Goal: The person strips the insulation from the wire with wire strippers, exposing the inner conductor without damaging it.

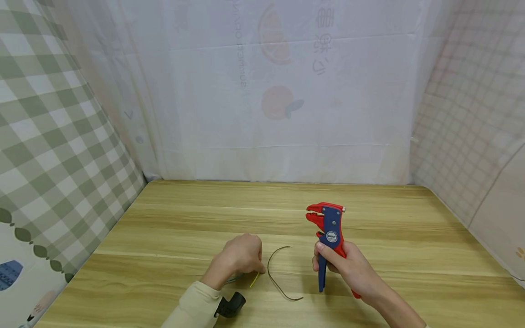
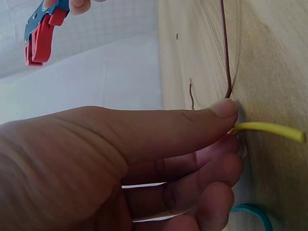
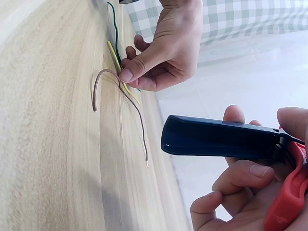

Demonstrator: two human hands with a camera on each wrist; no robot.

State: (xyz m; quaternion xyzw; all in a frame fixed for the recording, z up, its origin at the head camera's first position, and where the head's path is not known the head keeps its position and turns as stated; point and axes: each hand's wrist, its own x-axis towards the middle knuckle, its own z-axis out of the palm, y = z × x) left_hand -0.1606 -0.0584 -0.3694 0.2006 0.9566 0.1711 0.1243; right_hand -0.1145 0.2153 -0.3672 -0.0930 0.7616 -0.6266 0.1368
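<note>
My left hand (image 1: 242, 255) is low over the table, thumb and forefinger pinching a yellow wire (image 2: 272, 128); one end of it sticks out past the fingertips. Right beside those fingertips lies a curved brown wire (image 1: 268, 269), its far tip showing bare copper in the right wrist view. A green-blue wire (image 3: 115, 26) rests under and behind the left hand, partly hidden. Off to the right, my right hand (image 1: 348, 269) grips a red and blue wire stripper (image 1: 333, 223) by its handles, raised above the table. The stripper's jaws are apart, with nothing between them.
The wood-grain table (image 1: 184, 205) is backed by a pale printed curtain (image 1: 213, 114), with a green checked cloth (image 1: 61, 136) at the left. A tiny dark scrap (image 2: 176, 36) lies on the tabletop. A black wrist device (image 1: 231, 305) sits at the left sleeve.
</note>
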